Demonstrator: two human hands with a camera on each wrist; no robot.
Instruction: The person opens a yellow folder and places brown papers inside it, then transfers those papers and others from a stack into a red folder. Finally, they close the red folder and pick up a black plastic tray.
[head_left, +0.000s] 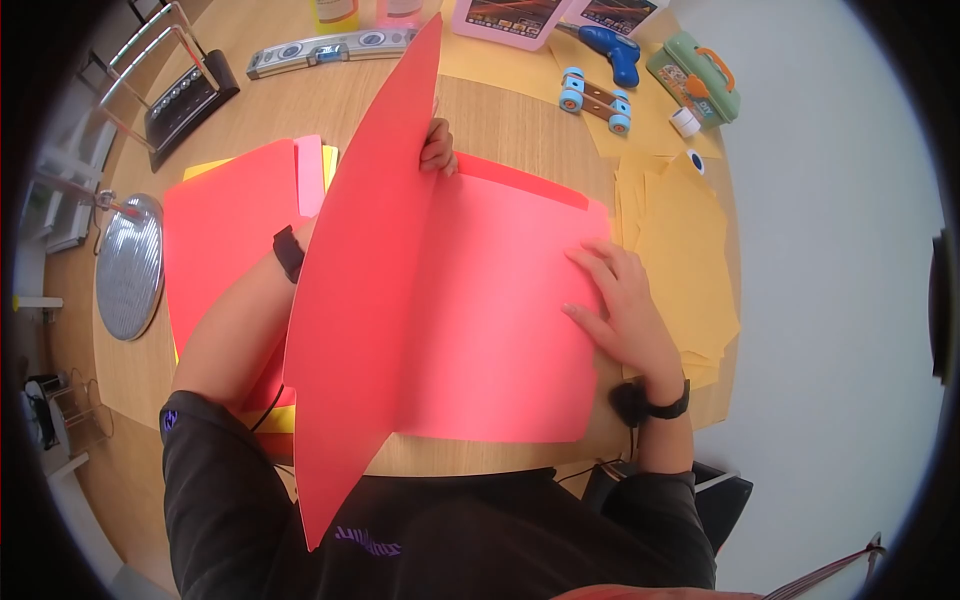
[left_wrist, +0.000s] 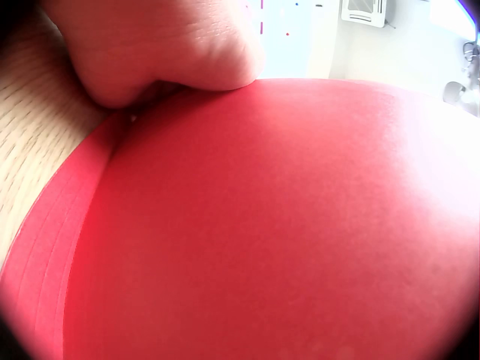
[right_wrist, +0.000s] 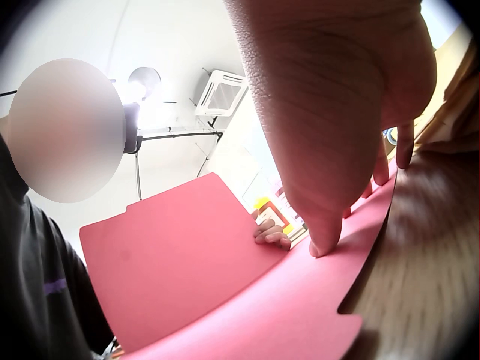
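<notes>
A red file folder (head_left: 510,310) stands spread in the middle of the table, one half flat and the other raised steeply along the fold. My left hand (head_left: 437,147) grips the raised half (head_left: 365,270) at its far edge near the crease, fingers curled round the edge; the rest of that hand is hidden behind it. In the left wrist view, the left hand (left_wrist: 165,45) bends over the folder's top edge. On the flat half, my right hand (head_left: 620,300) rests near the right edge with fingers spread; its fingertips touch the surface in the right wrist view.
More red and yellow folders (head_left: 235,220) are stacked at left, beside a ribbed metal disc (head_left: 130,265) and a Newton's cradle (head_left: 185,105). Yellow-brown paper pieces (head_left: 685,260) lie at right. Along the back are a spirit level (head_left: 330,52), blue toy drill (head_left: 612,52), wheeled toy (head_left: 597,98) and green case (head_left: 693,80).
</notes>
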